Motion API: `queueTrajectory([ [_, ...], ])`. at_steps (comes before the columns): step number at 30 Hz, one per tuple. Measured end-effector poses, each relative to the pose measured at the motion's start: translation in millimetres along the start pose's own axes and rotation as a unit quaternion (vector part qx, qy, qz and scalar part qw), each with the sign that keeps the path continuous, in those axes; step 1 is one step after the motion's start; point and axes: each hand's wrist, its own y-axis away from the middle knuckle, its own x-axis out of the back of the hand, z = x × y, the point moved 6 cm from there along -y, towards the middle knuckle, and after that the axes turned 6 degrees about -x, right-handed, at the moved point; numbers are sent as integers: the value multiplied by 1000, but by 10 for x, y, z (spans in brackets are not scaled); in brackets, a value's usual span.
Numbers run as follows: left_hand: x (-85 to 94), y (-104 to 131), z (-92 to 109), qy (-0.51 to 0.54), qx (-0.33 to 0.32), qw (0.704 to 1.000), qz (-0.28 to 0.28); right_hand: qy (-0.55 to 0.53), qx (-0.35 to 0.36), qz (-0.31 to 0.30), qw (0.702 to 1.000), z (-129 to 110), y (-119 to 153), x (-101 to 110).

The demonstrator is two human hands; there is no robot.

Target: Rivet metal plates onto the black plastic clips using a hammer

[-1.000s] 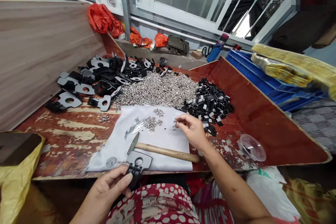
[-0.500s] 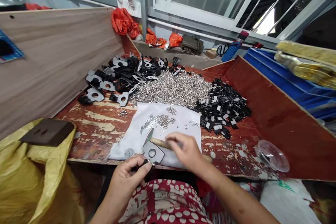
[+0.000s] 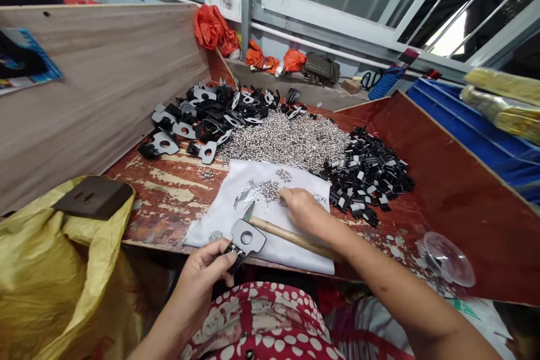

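the left hand pinches one black plate with a round hole by its dark clip end, right at the near edge of the desk. the right hand rests on the white cloth in the middle of the desk, with curled fingers touching a little bunch of silver pins; i cannot tell if it has one pinched. a hammer lies on the cloth just under that hand, and nobody holds it. it looks like the work on this plate is just starting, since no pin sits in it yet. lots seems left to do: a big pile of black plates waits at the far left of the desk, a heap of shiny bits lies in the middle at the back, and small black clips sit to the right. no stack of finished pieces shows anywhere.
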Motion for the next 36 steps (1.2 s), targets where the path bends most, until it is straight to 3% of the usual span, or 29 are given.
queueTrajectory([
  [5,-61,-3,39,45,2,999,-12,-108,-5,-9,994,164,103,210],
  [8,-130,-9,45,76,7,997,-34,-220,-1,19,975,-24,264,326],
  [12,-201,4,114,129,-3,990,-55,-384,48,101,916,-436,548,455],
  [15,-231,17,172,173,-25,983,-48,-360,129,169,909,-740,711,488],
  [18,-230,15,154,195,-33,980,-13,-353,141,212,900,-873,750,436],
  [25,-247,-7,56,218,-27,976,2,-383,130,222,887,-967,697,274],
  [31,-296,17,52,247,-15,969,-13,-337,133,281,889,-977,768,282],
  [36,-366,34,36,267,-6,963,-21,-384,128,254,878,-938,742,246],
])
